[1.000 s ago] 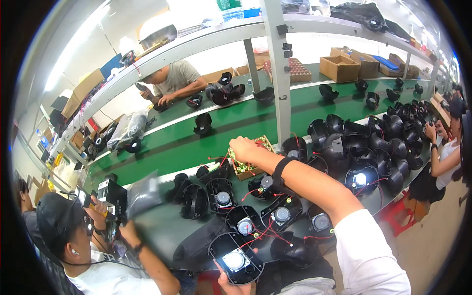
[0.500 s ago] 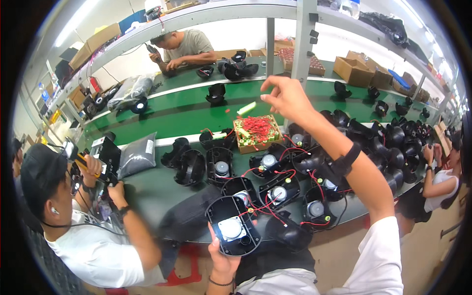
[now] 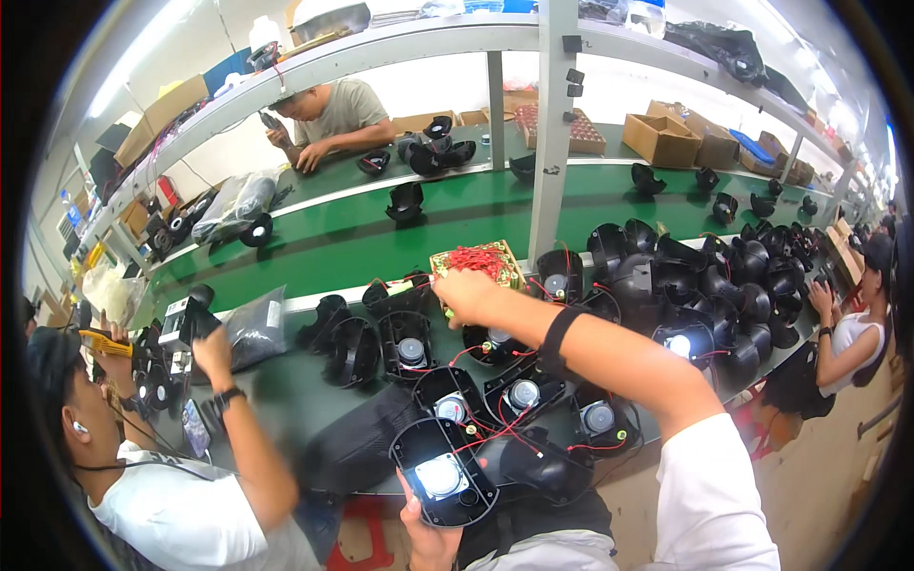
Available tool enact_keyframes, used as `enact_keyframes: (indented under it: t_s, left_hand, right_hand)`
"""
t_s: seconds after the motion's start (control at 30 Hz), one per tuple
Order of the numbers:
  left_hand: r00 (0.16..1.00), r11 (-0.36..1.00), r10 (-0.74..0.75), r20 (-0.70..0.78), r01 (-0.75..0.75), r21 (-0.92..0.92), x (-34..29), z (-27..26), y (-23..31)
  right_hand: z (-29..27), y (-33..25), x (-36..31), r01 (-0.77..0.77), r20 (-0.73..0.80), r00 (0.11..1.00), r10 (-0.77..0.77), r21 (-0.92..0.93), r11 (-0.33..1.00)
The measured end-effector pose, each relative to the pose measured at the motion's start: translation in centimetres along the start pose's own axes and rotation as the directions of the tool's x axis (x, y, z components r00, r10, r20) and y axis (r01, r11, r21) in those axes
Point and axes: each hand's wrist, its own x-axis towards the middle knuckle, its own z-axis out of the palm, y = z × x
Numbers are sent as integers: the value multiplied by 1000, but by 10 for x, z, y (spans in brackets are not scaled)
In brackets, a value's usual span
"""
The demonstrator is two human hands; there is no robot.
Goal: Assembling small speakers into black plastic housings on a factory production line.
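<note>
My left hand (image 3: 430, 541) holds up a black speaker housing (image 3: 415, 442) from below, its open side facing me. A square-framed speaker (image 3: 440, 475) sits inside it, with red wires leading off. My right hand (image 3: 470, 297) reaches down at the front left edge of a small cardboard box (image 3: 519, 270). Red-wired bundles (image 3: 484, 257) and green cells fill that box. The right fingers are curled together, and a small greenish bit shows at their tips; what they hold is partly hidden. Several more housings with speakers, such as one housing (image 3: 446, 383), lie under my right forearm.
A green conveyor belt (image 3: 324, 249) runs behind the box, with scattered black shells (image 3: 405, 202). Shells (image 3: 752, 276) are heaped at the right. A metal post (image 3: 550, 133) rises beyond the box. A co-worker's arm (image 3: 249, 447) is close at my left; other people work across and far right.
My right hand has come down from above the belt to the box, its fingers closing. The light green stick above the belt is gone from there. The left hand still holds the housing.
</note>
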Motion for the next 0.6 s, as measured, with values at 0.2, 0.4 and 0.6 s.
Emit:
enact_keyframes:
  t_s: [0.2,0.4,0.6]
  left_hand:
    - [1000,1000,27,-12,-27,-1,2,-5,5]
    - [998,995,-14,-66,7,-98,2,-15,5]
    - [1000,1000,4,14,-4,-20,1,-13,9]
  right_hand:
    - [12,7,9,-1,-25,1000,-2,-117,993]
    - [-34,18,9,-117,-179,977,115,-5,993]
    - [-43,59,11,-194,-361,910,202,59,979]
